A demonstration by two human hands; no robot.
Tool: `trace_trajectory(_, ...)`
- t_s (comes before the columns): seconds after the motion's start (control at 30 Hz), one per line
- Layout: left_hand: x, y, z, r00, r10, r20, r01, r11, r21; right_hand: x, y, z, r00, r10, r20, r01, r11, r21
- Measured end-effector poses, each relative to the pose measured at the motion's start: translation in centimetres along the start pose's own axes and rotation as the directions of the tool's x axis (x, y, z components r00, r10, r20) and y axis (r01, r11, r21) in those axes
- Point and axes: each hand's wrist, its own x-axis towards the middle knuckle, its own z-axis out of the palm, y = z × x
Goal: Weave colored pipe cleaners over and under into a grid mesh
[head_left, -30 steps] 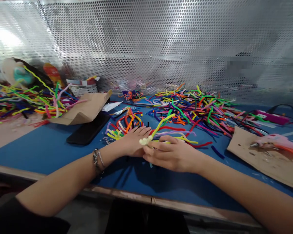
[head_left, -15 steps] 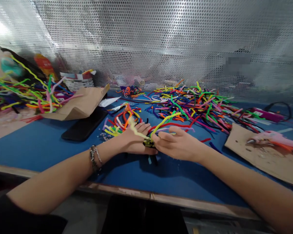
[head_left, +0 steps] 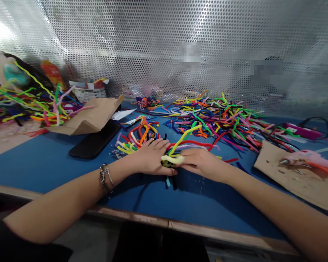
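Note:
My left hand lies flat, palm down, over a bundle of pipe cleaners, with its fingers stretched forward and its thumb pointing right. Between its thumb and forefinger shows a small woven piece in black and yellow. A pale yellow pipe cleaner crosses over this piece, its right end pinched in the fingers of my right hand. Red, lilac and bright yellow pipe cleaners fan out behind the hands. Short black and light blue ends stick out towards me below the thumb.
A heap of coloured pipe cleaners spreads at the back. On the right a pink glue gun rests on cardboard. At left are a black phone, folded brown cardboard and more pipe cleaners. The table's front edge runs below my arms.
The pale yellow pipe cleaner, which stuck up to the left over my left hand, now lies across the woven piece to the right. My right hand has shifted slightly right and grips it.

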Motion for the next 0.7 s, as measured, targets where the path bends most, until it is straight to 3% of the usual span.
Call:
trace_trajectory(0.3, -0.1, 0.0, -0.5, 0.999, 0.012, 0.046, -0.012, 1.0, -0.017, 0.2, 0.0, 0.0, 0.999, 0.045, 0.015, -0.046, 0.996, 0.073)
trace_trajectory(0.57, 0.0, -0.3, -0.4, 0.998, 0.019, 0.064, -0.022, 0.999, 0.032, 0.1, -0.5, -1.9, 0.981, 0.093, 0.168, -0.112, 0.987, 0.111)
trace_trajectory(0.7, 0.0, -0.1, -0.4, 1.0, -0.002, 0.029, 0.001, 0.999, 0.038, -0.2, -0.2, -2.6, 0.976, 0.055, 0.213, -0.088, 0.985, 0.15)
